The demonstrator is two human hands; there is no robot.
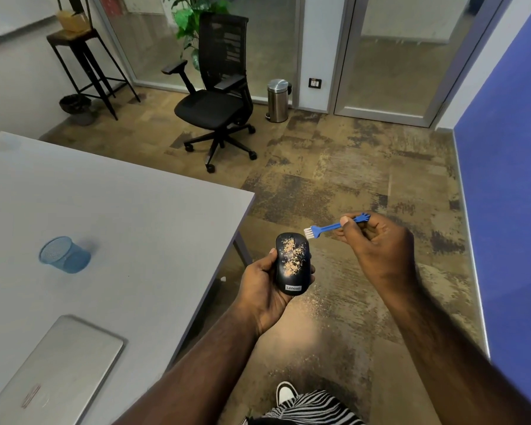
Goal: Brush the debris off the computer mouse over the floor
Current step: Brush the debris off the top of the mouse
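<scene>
Holding: the left hand [262, 289] is cradling the mouse [292, 262] in its palm, thumb curling along the mouse's left flank, fingers wrapping underneath and just peeking out on the right.
Mouse place: it is sitting out past the table [111, 216] corner, over the floor [350, 167], top face turned upward.
Debris: tan crumbs [292, 254] are lying in a streak down the middle of the mouse's back.
Mouse axis: its long axis is running 12 to 6, logo end at 6, nearest the person.
Brush grip: the right hand [377, 240] is pinching the blue brush [334, 226] by its handle between thumb and curled fingers.
Brush lie: the handle is pointing toward 9, with the white bristles [309, 233] leading.
Key relation: the bristles are hovering just beside the mouse's far right shoulder, at about 1 o'clock from the crumbs; whether they are touching the shell is unclear.
Nearer hand: the right is carrying the tool, so it is likely doing the sweeping while the left is steadying.
Likely next: a stroke toward 7, along the streak.
</scene>
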